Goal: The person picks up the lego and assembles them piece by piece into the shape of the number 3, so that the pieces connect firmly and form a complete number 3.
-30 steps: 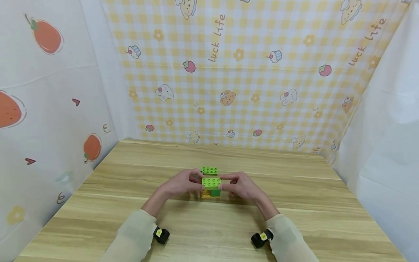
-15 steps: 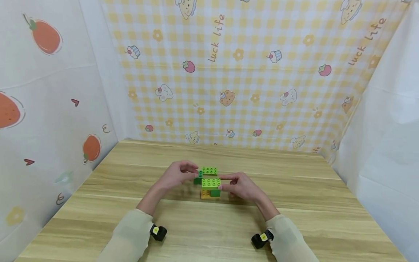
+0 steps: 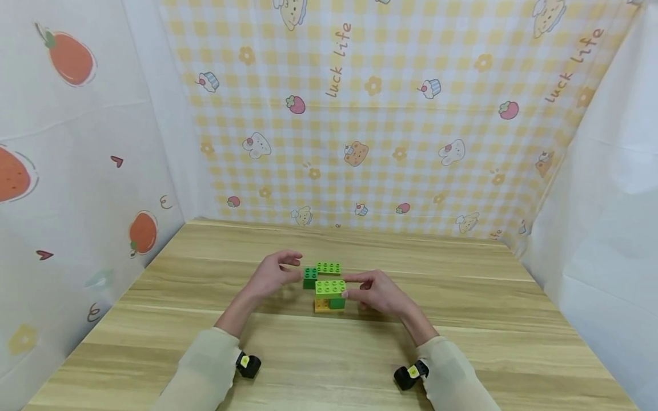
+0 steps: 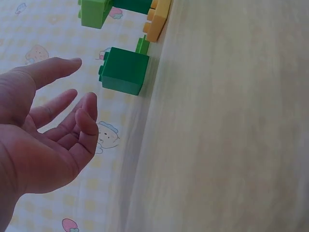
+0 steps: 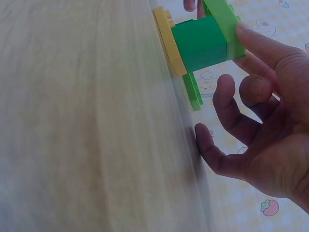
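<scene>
Space parts relaxed left hand from dark green block; right hand pinches light green brick at right edge

Near the middle of the tabletop stands a toy-brick stack: a base brick lowest, a support block on its right end, and a two-by-four brick on top, reaching out over the base brick's left part. Left of the stack and a little behind stands a two-by-two block; farther back lies another, rear two-by-four brick. The left hand is just left of the two-by-two block, apart from it. The right hand touches the top brick's right end. Behind the tabletop hangs a backdrop cloth
</scene>
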Tool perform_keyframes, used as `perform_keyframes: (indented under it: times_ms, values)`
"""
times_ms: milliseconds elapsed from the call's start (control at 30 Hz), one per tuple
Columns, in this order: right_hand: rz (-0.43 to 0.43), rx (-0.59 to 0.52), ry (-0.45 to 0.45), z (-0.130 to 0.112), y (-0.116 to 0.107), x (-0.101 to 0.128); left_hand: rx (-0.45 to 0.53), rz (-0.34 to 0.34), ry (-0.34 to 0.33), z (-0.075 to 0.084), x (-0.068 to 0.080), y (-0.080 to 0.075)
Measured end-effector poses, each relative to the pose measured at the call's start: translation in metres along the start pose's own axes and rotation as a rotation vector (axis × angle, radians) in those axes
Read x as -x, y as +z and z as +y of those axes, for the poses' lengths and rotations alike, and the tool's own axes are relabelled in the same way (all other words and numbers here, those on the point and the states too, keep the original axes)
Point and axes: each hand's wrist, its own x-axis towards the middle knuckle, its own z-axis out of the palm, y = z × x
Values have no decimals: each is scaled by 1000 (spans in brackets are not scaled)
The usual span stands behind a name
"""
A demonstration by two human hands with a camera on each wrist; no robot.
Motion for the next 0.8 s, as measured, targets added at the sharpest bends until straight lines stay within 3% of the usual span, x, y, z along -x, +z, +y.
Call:
perform_keyframes:
  times_ms: [800]
  values:
    - [-20,8,-15,1,-2,0,-98,-94,-94,-5,-12,8]
